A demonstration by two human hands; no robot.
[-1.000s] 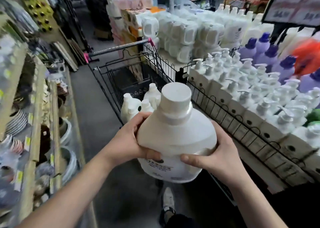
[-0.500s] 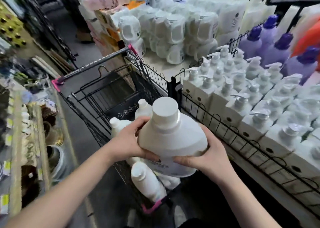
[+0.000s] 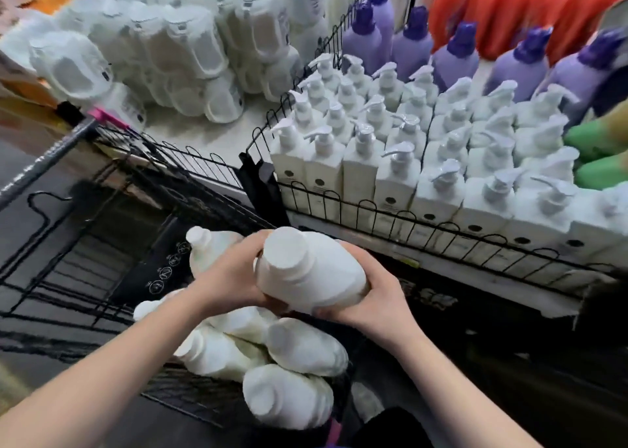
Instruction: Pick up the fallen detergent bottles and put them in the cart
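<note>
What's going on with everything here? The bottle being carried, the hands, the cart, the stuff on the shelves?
Held bottle: capped, tilted, over the cart, gripped by both hands.
Left hand: closed on the bottle's left side.
Right hand: closed on its right and underside.
Cart: partly filled.
Cart bottles: capped, lying on their sides, piled.
Pump bottles: upright in rows behind a wire rail.
Purple bottles: upright, capped.

Large white detergent bottle (image 3: pixel 312 274), centre frame: smooth matt plastic, as are the white bottles piled below it (image 3: pixel 272 362). Black shopping cart (image 3: pixel 68 277), lower left: thin coated metal wire. Purple bottles (image 3: pixel 455 56), upper right: slightly glossy plastic.
</note>
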